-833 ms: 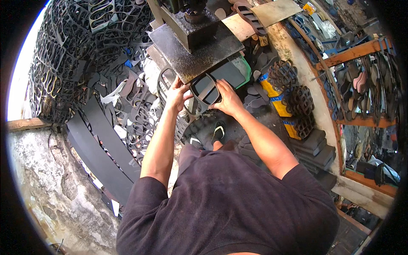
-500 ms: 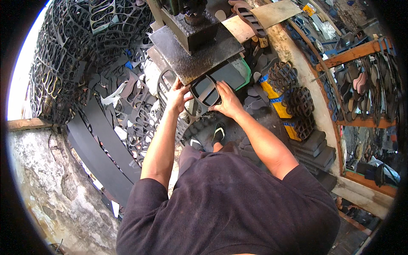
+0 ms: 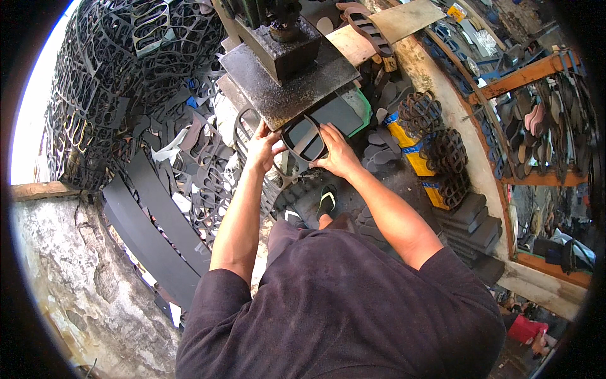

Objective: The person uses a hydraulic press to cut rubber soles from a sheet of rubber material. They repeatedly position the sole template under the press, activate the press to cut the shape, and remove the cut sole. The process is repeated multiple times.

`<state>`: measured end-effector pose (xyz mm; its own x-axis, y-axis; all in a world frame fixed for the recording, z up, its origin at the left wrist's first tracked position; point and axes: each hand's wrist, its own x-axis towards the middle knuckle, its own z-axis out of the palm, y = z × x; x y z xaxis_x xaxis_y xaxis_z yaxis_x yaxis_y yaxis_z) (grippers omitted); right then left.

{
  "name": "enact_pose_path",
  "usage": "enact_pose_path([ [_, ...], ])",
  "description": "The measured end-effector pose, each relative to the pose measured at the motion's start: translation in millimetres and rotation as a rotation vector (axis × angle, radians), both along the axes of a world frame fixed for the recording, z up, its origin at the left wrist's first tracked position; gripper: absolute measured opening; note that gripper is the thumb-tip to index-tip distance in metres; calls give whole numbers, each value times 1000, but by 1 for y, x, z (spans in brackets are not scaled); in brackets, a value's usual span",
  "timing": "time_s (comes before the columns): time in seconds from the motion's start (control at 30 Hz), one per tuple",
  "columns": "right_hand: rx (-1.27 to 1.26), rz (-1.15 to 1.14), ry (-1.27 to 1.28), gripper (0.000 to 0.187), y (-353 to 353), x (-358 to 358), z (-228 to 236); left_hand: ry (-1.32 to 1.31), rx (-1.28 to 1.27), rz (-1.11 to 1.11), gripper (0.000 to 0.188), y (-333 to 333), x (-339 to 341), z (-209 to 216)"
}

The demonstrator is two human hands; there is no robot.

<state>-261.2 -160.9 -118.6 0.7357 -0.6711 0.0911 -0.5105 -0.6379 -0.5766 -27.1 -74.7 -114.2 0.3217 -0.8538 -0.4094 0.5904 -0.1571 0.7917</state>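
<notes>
A sole-shaped cutting die (image 3: 308,155) with crossbars lies on a dark foam sheet (image 3: 339,116), just in front of a press's heavy metal plate (image 3: 290,82). My right hand (image 3: 338,153) grips the die's right rim, fingers at its far side and thumb at the near end. At the die's left is my left hand (image 3: 261,150), its fingers at the sheet's cut-out left part (image 3: 240,129) and its thumb toward the die. The fingertips of the left hand are partly hidden near the plate's edge. A green-edged board (image 3: 364,112) shows beneath the sheet.
A tall heap of cut-out scrap sheets (image 3: 95,88) fills the left. Long dark strips (image 3: 148,227) lean by a peeling wall (image 3: 69,259). At right stand yellow boxes (image 3: 407,148), bundled dies (image 3: 421,112), stacked dark slabs (image 3: 470,221) and a wooden rack (image 3: 536,79) of soles.
Both hands stay at the die and sheet with hardly any movement. The view has shifted slightly, and a person in red has come into sight at the lower right.
</notes>
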Motion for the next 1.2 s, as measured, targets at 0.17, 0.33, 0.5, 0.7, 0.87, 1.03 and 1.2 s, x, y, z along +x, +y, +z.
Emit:
enact_pose_path([
  [0.17, -11, -1, -1, 106, 0, 0, 0, -1, 13, 4, 65, -1, -1, 0],
  [0.33, -18, 6, 29, 107, -1, 0, 1, 11, 48, 31, 68, -2, -2, 1],
  [0.5, 0, -4, 48, 106, -1, 1, 1, 13, 25, 24, 69, -3, -2, 3],
  [0.7, 2, -6, 66, 104, 1, 2, 8, -11, 55, 24, 69, -2, -3, 5],
  [0.87, -6, 6, 50, 104, -1, 1, 7, -8, 54, 24, 70, -3, -3, 5],
  [1.03, 14, -2, 29, 105, 1, 2, 4, -21, 49, 16, 70, -3, -2, 2],
  [1.2, 41, -7, 0, 107, 1, 1, 1, -27, 33, -7, 68, -1, -2, 6],
])
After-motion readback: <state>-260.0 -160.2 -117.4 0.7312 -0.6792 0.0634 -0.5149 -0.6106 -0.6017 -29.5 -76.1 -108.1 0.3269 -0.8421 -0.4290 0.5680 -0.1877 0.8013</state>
